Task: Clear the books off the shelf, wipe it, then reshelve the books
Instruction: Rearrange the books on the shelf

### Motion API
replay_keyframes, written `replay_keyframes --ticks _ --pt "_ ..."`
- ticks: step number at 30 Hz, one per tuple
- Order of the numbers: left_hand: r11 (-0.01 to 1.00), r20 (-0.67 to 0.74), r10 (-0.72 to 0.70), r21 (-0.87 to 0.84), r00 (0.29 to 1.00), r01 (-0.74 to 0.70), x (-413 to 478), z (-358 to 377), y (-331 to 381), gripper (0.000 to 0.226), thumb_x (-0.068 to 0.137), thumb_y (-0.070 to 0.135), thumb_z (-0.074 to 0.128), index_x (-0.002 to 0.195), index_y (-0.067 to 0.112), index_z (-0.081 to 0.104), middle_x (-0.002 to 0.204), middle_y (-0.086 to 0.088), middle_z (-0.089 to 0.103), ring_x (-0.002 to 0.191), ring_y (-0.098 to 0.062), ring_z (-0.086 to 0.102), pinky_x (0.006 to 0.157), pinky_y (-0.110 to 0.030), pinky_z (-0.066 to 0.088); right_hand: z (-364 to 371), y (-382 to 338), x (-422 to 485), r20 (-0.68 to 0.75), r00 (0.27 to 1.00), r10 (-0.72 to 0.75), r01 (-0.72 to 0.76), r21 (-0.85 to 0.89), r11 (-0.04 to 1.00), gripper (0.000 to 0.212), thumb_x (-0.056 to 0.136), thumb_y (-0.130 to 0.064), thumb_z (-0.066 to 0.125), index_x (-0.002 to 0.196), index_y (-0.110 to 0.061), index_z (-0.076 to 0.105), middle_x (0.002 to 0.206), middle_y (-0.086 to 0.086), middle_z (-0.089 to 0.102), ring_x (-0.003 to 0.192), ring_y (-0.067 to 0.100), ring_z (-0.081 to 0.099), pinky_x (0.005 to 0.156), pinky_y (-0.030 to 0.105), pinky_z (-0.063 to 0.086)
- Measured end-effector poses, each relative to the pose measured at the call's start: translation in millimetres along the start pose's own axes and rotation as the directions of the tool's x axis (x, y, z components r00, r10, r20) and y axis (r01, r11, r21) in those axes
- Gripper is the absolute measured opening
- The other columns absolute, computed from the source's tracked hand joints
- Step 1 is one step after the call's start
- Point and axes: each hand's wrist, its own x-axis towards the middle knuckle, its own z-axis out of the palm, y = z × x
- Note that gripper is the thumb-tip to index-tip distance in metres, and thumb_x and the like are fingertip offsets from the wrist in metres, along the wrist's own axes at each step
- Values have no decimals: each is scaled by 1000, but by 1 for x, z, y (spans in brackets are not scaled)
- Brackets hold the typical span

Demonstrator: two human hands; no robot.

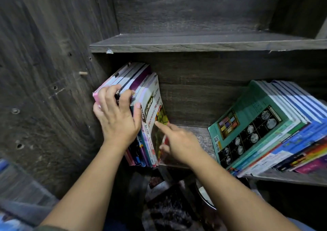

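A stack of several upright books (141, 82) stands at the left end of the dark wooden shelf (200, 135), leaning against the side panel. My left hand (116, 117) grips the stack from the front, fingers curled over the spines and thumb on the pink outer book. My right hand (178, 140) touches the cover of the rightmost book, "Ekonomi Malaysia" (155, 107), with its index finger stretched out. A second pile of books (269, 124) leans to the right at the other end of the same shelf, a teal cover facing me.
The upper shelf board (203, 43) carries nothing that I can see. A wooden peg (83, 73) sticks out of the left side panel. Below the shelf, a round metal-rimmed object (203, 193) and dark patterned items lie in shadow.
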Motion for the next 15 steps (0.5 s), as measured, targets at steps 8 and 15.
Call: replay_keyframes --ticks 8,15 --pt "986 98 -101 144 990 87 7 -18 23 48 88 31 46 130 9 49 135 -15 46 140 -37 26 115 -58 8 -59 46 -46 -397 892 217 -366 -350 862 59 71 -40 77 125 -19 62 140 17 50 135 43 36 111 60 20" --pt "990 145 -83 125 986 65 9 -29 27 45 91 28 53 129 6 48 133 -16 46 133 -39 32 115 -53 16 -96 97 -90 -524 650 550 -738 -262 622 75 82 -46 64 143 -12 38 154 23 23 143 47 10 115 58 4"
